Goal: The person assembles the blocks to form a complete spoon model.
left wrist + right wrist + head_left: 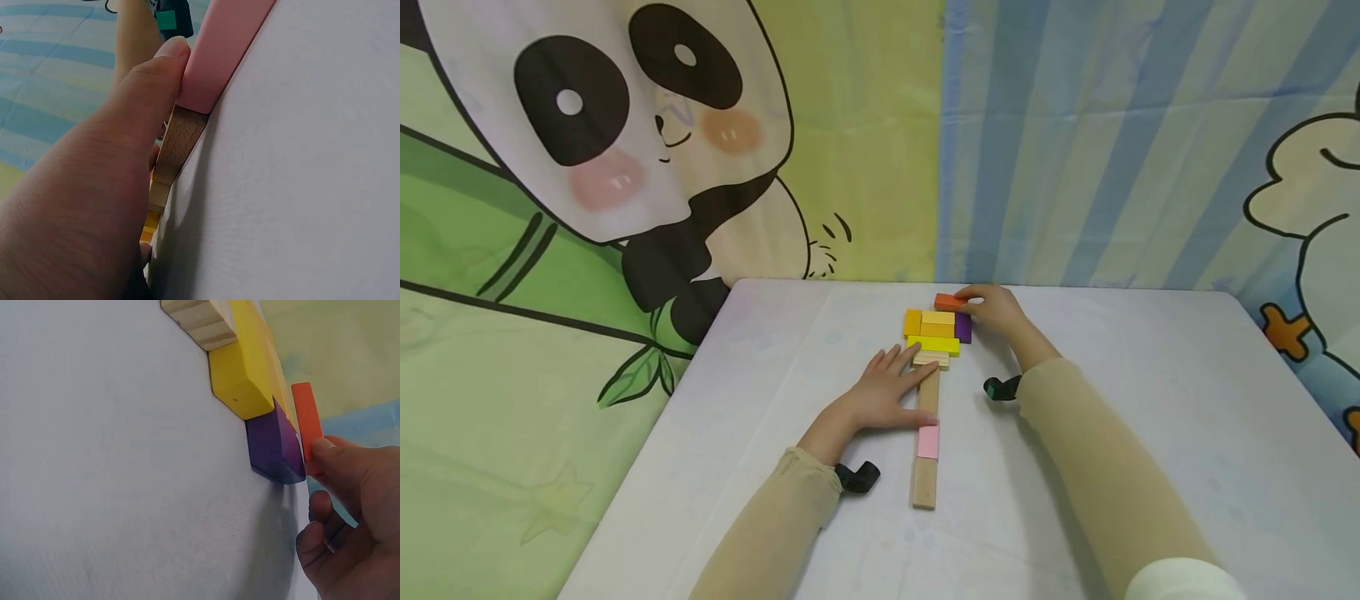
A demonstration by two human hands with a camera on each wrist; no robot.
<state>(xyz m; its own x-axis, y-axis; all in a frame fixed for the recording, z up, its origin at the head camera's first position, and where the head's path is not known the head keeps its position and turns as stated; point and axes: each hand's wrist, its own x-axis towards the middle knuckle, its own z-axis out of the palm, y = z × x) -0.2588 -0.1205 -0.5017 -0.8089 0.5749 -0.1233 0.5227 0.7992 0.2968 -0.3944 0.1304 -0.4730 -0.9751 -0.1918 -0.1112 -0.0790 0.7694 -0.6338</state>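
In the head view my right hand (998,312) pinches an orange block (947,302) by its right end, at the far end of a row of blocks. The right wrist view shows thumb and finger on the orange block (306,412), just beyond a purple block (274,447). My left hand (880,395) lies across the row with its fingers spread and fairly straight. Its thumb rests by the pink block (928,443), and other fingertips reach the striped wooden piece (932,360) and long yellow block (936,346). The left wrist view shows the thumb touching the pink block (225,53).
A plain wooden block (925,485) forms the near end of the row; another wooden block (929,393) lies beyond the pink one. Amber and pale yellow blocks (937,317) sit beside the purple one. A white-covered table (1112,350) meets a printed curtain (865,150) behind.
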